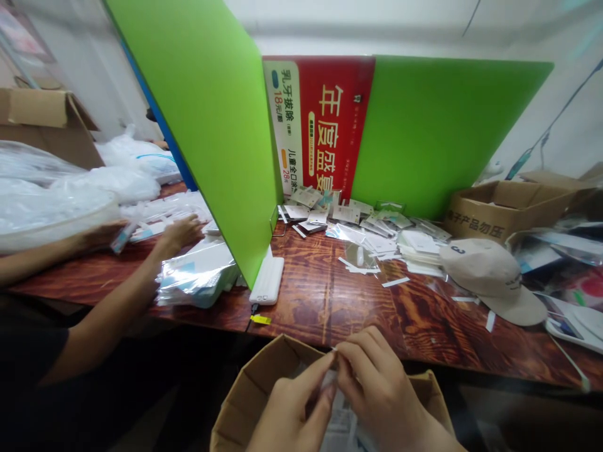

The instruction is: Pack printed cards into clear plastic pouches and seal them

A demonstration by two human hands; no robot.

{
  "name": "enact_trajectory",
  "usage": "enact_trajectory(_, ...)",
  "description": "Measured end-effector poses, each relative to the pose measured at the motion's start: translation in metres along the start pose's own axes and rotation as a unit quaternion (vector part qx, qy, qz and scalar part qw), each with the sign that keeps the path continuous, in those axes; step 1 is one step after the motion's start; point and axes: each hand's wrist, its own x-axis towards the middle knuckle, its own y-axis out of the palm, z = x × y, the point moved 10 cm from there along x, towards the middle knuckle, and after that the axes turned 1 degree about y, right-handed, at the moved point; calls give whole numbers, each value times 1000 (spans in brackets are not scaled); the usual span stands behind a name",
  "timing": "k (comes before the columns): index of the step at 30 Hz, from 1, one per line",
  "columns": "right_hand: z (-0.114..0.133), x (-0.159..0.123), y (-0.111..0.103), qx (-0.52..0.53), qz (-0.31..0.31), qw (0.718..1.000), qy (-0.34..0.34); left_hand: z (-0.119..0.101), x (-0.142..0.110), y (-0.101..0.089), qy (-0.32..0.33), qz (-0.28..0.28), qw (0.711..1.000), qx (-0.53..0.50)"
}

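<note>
My left hand (301, 402) and my right hand (381, 383) meet fingertip to fingertip above an open cardboard box (249, 383) at the table's front edge. Both are closed in a pinch. A pale, thin bit shows between them, but the fingers hide most of it and I cannot tell its kind. Below, inside the box, lie clear plastic packets (342, 424) with printed white contents, partly covered by my hands.
Green partitions (424, 132) stand on the wooden table (311, 282), with a white power strip (267, 282), flat packets (346, 215), paper strips (396, 282), a cap (485, 276) and a carton (499, 210). At left, a co-worker's hands (179, 232) handle packets beside plastic-wrapped stacks (198, 270).
</note>
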Motion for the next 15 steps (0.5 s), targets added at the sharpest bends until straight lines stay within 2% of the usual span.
enact_trajectory(3, -23, 0, -1, 58, -30, 995, 78, 10, -2, -6, -24, -15, 999, -27)
enact_trajectory(6, -74, -9, -14, 88, -83, 969, 215, 28, -6, -17, -70, -49, 995, -41)
enact_trajectory(8, -111, -22, -35, 72, -132, 939, 309, 34, -6, -25, -84, -69, 991, -76)
enact_trajectory(10, -135, -38, -65, 46, -198, 906, 372, 38, -5, -36, -94, -98, 981, -141)
enact_trajectory(12, -143, -63, -92, 14, -273, 860, 431, 43, -5, -51, -108, -143, 961, -213)
enact_trajectory(13, -139, -74, -98, 4, -285, 848, 447, 46, -5, -58, -117, -170, 948, -242)
enact_trajectory(14, -133, -80, -93, 7, -262, 855, 448, 51, -6, -64, -127, -195, 935, -267)
enact_trajectory(15, -123, -81, -78, 25, -204, 879, 430, 55, -7, -70, -136, -217, 923, -287)
